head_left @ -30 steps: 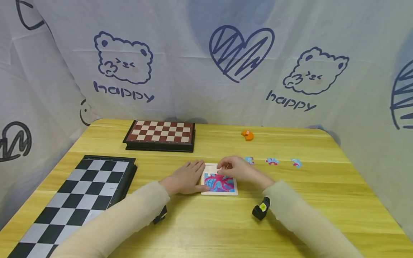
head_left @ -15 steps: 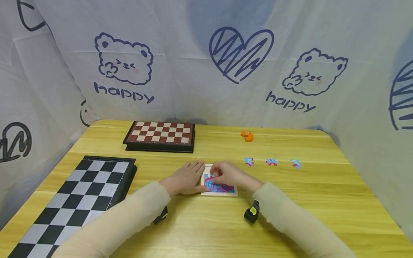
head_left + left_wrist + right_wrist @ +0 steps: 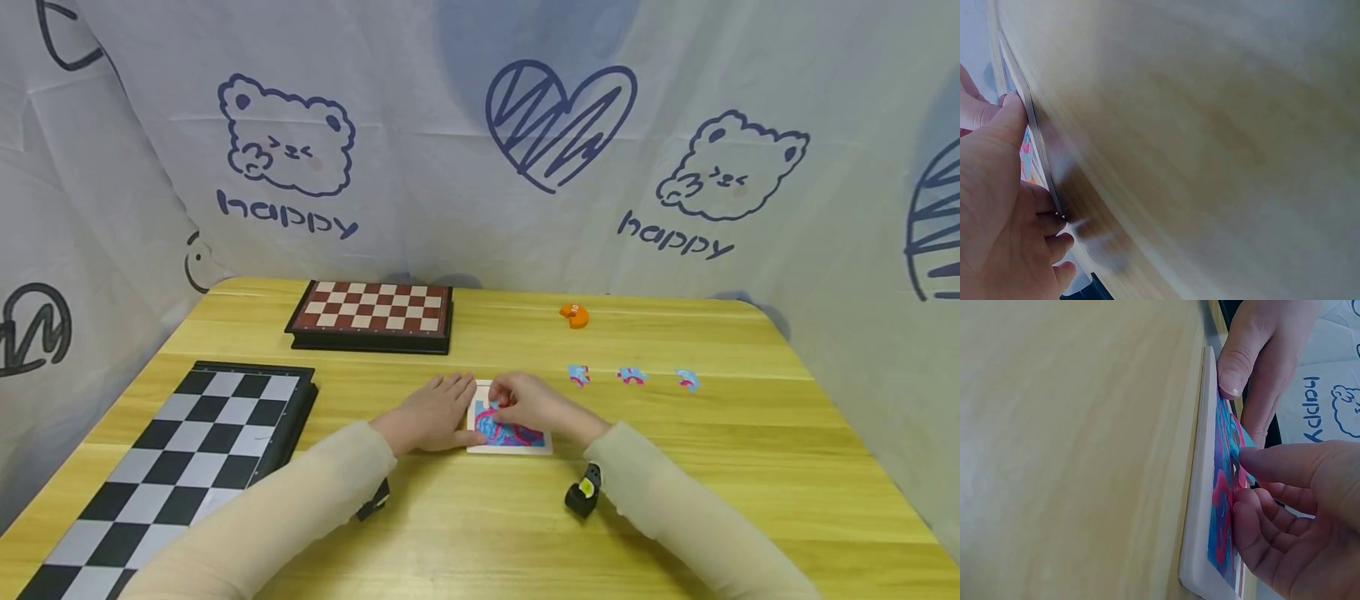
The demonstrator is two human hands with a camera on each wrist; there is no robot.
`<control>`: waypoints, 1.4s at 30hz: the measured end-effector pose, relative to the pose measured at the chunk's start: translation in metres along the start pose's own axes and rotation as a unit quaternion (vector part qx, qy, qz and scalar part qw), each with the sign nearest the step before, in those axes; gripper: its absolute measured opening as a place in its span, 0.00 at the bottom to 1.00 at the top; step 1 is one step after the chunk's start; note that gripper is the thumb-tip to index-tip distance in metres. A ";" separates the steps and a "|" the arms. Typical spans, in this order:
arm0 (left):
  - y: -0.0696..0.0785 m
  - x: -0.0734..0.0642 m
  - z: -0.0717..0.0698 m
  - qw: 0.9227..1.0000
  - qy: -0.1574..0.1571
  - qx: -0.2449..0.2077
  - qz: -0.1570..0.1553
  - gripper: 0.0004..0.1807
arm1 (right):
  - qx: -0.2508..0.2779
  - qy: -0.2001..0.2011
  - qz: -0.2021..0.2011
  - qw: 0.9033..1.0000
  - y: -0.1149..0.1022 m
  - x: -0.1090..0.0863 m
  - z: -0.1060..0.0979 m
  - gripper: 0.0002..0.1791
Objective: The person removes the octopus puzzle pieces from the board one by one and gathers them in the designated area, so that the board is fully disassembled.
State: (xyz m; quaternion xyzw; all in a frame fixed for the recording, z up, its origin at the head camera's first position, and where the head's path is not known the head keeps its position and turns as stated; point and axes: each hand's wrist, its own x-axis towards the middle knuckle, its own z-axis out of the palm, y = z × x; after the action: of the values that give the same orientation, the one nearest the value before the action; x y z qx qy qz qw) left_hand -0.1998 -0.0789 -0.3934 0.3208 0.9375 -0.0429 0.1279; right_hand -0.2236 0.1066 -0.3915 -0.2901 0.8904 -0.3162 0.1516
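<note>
A small jigsaw puzzle in a pale frame [image 3: 510, 451] lies mid-table, showing a pink octopus on blue. My left hand [image 3: 431, 418] rests flat along its left side, fingers straight, with the thumb pressing the lower left corner. Over the upper part of the puzzle, my right hand [image 3: 534, 402] pinches a blue and pink puzzle piece [image 3: 1249, 439] between thumb and curled fingers. That piece stands tilted against the picture in the right wrist view; in the head view the fingers mostly hide it. Three loose pieces, left [image 3: 578, 376], middle [image 3: 632, 376] and right [image 3: 687, 380], lie in a row beyond the right hand.
A black and white checkered board [image 3: 187, 450] lies at the left. Farther back stands a brown and cream chessboard box [image 3: 371, 308]. An orange round object [image 3: 574, 316] with a notch sits near the back edge, before a printed white curtain [image 3: 420, 150].
My right hand has moved left across the puzzle with the piece, uncovering the nearest loose piece. It has barely moved in the last half second. The left hand stays in place.
</note>
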 end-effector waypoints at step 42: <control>0.002 -0.002 -0.003 1.000 -0.007 -0.007 -0.001 0.47 | 0.130 0.078 0.074 0.986 0.068 -0.063 -0.046 0.04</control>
State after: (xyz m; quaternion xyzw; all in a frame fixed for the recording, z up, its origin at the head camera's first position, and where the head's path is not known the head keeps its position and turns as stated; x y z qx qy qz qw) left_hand -0.1981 -0.0777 -0.3901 0.3189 0.9371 -0.0383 0.1371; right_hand -0.2236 0.2102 -0.3962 -0.1762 0.8699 -0.4386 0.1408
